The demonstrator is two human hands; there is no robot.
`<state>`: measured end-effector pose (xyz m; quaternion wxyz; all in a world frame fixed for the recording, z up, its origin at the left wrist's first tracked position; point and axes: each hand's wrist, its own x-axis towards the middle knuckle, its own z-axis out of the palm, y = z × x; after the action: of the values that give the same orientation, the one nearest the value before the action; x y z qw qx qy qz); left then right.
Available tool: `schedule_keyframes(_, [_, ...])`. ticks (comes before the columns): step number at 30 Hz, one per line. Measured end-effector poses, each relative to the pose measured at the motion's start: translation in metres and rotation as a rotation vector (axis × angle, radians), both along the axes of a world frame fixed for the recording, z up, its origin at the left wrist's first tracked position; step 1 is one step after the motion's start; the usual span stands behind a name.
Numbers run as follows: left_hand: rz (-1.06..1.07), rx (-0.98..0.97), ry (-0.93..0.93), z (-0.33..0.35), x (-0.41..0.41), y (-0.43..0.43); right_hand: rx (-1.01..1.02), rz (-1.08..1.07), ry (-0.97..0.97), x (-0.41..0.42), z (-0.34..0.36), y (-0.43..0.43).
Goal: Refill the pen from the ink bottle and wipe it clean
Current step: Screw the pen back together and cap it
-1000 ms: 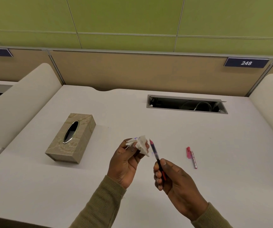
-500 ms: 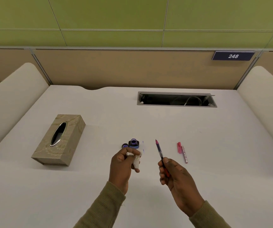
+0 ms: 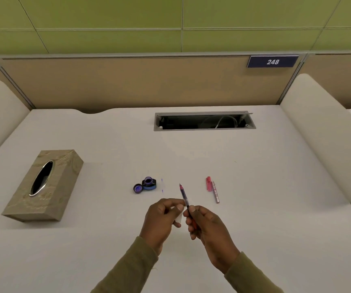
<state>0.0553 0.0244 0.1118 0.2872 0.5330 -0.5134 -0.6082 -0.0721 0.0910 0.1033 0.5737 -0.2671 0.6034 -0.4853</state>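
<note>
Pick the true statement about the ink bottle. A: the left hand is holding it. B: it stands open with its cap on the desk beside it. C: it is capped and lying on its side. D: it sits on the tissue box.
B: the ink bottle stands upright with its mouth open, and its cap lies on the desk just left of it.

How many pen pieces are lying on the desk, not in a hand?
2: a pink cap and a silvery barrel, side by side right of the held pen.
</note>
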Motion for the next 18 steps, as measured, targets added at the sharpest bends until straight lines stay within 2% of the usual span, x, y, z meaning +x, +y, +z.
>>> schedule_keyframes(5, [0.036, 0.093, 0.084, -0.001, -0.01, -0.003, -0.026, 0.07, 0.059, -0.013, -0.008, -0.003])
schedule_keyframes(12, [0.129, 0.136, 0.075, -0.008, -0.02, -0.009, -0.003, 0.128, 0.168, -0.033, -0.018, -0.013])
schedule_keyframes(14, [0.172, 0.152, 0.069, -0.011, -0.021, -0.012, 0.021, 0.028, 0.327, -0.042, -0.029, -0.019])
schedule_keyframes(18, [0.197, 0.147, 0.083, -0.012, -0.024, -0.017, 0.044, -0.138, 0.848, -0.073, -0.064, -0.04])
